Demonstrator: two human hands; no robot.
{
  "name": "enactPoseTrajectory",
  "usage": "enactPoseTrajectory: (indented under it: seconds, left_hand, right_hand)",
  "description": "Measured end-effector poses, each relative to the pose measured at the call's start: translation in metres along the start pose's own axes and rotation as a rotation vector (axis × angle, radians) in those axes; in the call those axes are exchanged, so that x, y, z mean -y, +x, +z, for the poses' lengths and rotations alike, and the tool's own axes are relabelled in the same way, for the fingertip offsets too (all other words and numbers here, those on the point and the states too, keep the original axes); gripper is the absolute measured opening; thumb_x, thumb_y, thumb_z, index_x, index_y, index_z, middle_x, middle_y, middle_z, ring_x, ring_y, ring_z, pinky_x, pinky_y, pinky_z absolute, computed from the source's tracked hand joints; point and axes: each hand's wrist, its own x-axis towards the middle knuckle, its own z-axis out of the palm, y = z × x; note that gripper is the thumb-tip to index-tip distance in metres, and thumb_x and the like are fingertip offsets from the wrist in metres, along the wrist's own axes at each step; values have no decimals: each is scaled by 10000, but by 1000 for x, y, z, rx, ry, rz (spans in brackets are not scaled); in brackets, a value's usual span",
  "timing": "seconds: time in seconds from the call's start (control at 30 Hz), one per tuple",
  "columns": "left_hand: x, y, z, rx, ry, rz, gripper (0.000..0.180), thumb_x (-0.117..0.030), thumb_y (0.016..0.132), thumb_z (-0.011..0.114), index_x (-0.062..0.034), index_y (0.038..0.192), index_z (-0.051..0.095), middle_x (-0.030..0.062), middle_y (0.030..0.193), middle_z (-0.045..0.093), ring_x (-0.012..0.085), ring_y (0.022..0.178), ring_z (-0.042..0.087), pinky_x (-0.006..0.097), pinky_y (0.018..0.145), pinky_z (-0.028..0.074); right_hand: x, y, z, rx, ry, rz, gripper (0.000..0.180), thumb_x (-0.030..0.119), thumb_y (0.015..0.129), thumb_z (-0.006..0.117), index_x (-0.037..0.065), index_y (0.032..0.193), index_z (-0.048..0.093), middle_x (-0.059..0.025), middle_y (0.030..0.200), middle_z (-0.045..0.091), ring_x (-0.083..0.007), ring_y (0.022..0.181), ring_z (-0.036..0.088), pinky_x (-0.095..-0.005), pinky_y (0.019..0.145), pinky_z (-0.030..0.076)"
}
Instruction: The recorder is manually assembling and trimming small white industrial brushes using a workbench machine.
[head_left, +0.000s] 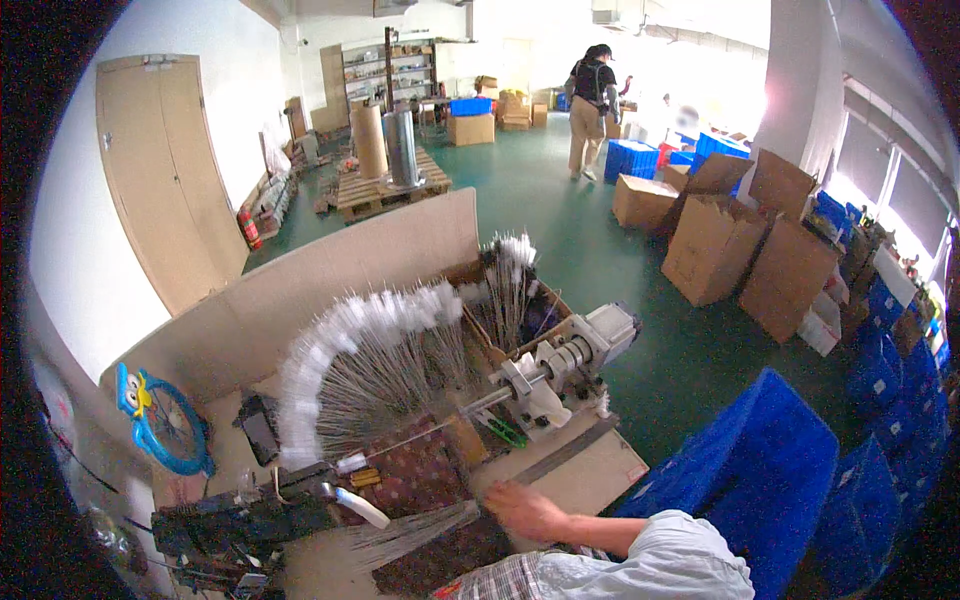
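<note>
R hand (pixel 522 510) clamped on wire bundle (pixel 415 535) (blurred), step looks like feeding; next needs aim at machine (pixel 560 370). L hand not seen.

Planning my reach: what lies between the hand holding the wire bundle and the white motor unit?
In the head view, between the right hand and the white motor unit lie bare tan board and a green-handled tool.

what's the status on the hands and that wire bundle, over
Right hand gripping the wire bundle on the workbench. Left hand out of view. White-tipped wire fan and small motor unit just beyond.
</note>
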Motion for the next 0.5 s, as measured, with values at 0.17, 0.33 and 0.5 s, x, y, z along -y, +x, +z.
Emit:
enactPoseTrajectory:
  seconds: [0.17, 0.33, 0.5]
  left_hand:
    - [-65, -144, 207, 185, 128, -82, 437, -320, 924, 438, 8, 1207, 501, 234, 1072, 554, 330, 1032, 516, 431, 857, 422]
    - [-88, -236, 354, 363, 260, -153, 425, -306, 932, 419, 2, 1212, 507, 236, 1082, 554, 340, 1050, 510, 440, 875, 411]
    - [-38, -176, 298, 482, 435, -180, 415, -292, 941, 400, -3, 1217, 512, 237, 1092, 553, 349, 1068, 505, 448, 893, 401]
  right_hand:
    - [14, 18, -17, -67, -32, -58, 474, 122, 785, 507, 1, 1240, 452, -165, 1305, 440, -322, 1224, 398, -393, 1036, 306]
    - [-3, 18, -22, -299, 466, 115, 361, 141, 870, 481, 80, 1226, 487, -153, 1205, 534, -330, 1100, 510, -400, 920, 430]
    - [30, 59, -24, -158, 497, -73, 357, 204, 869, 519, 61, 1196, 508, -132, 1190, 542, -310, 1084, 519, -403, 887, 443]
